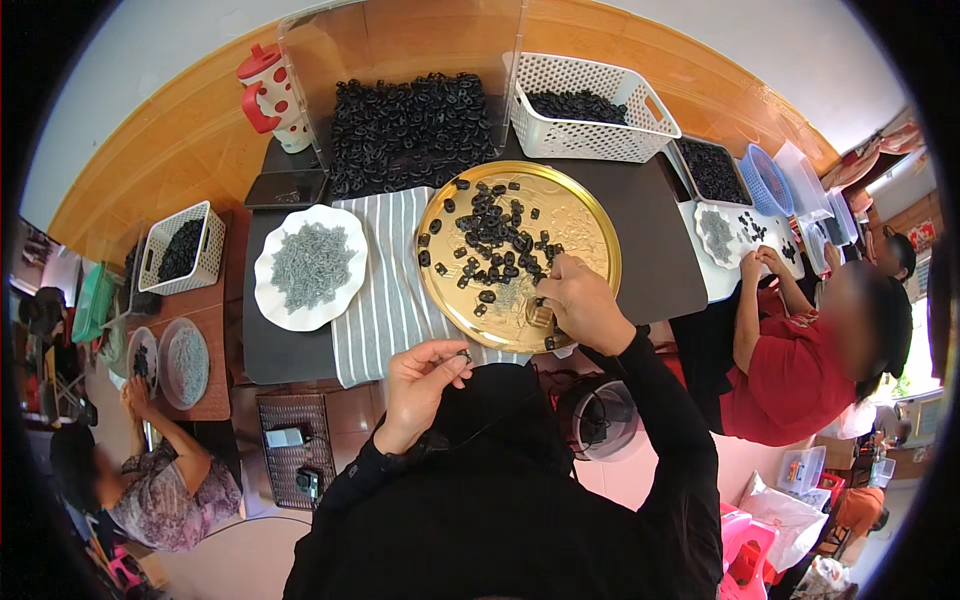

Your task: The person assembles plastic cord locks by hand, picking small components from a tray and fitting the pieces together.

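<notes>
My left hand (422,388) is in front of the round gold tray (590,215), closed in a pinch on a small black plastic piece (464,355). Above the tray's right side is my right hand (583,302), its fingers bent down and pressed together among the loose parts; whatever is between the fingertips is hidden. Across the middle of the tray lies a loose heap of small black plastic pieces (490,225). A few thin, pale grey bits (510,293) lie near my right fingers. A white scalloped plate (268,270) to the left holds a pile of small grey pieces (312,265).
A striped cloth (385,290) lies under the tray's left edge. Behind stand a clear bin of black pieces (410,135), a white perforated basket (595,145) and a spotted tumbler (275,95). People work at the right (800,365) and left (175,490).
</notes>
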A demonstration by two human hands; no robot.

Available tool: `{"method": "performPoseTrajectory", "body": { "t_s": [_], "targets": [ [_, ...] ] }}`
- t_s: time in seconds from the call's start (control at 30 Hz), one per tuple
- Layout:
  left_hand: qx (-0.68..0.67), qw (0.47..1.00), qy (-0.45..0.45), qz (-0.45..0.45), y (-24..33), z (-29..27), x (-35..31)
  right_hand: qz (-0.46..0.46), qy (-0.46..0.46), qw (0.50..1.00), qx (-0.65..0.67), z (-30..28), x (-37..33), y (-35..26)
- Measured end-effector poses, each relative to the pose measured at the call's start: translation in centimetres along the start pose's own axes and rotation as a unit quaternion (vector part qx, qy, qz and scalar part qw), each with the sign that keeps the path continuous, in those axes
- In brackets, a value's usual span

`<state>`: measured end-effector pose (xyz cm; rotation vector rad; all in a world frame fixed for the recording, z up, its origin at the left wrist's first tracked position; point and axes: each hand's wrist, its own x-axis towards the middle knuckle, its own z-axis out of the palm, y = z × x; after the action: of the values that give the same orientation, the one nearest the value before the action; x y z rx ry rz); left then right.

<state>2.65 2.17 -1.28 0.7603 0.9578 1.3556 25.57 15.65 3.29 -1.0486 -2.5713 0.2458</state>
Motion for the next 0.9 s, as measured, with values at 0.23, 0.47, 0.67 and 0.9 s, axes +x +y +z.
{"method": "performPoseTrajectory", "body": {
  "t_s": [0.23, 0.47, 0.67, 0.9],
  "targets": [
    [-0.010, 1.000, -0.008, 0.001, -0.2, -0.1, 0.0, -0.050, 0.029, 0.997, 0.051, 0.1, 0.0, -2.5],
    [-0.009, 1.000, -0.004, 0.002, 0.1, 0.1, -0.2, -0.173, -0.050, 0.976, -0.123, 1.2, 0.4, -4.8],
    [-0.003, 1.000, -0.004, 0.009, 0.5, 0.5, -0.5, -0.196, -0.018, 0.972, -0.131, 1.5, 1.0, -4.9],
    [-0.003, 1.000, -0.007, 0.022, 0.8, 0.9, -0.7, 0.062, 0.027, 0.884, 0.463, 1.9, -1.3, -7.8]
  ]
}}
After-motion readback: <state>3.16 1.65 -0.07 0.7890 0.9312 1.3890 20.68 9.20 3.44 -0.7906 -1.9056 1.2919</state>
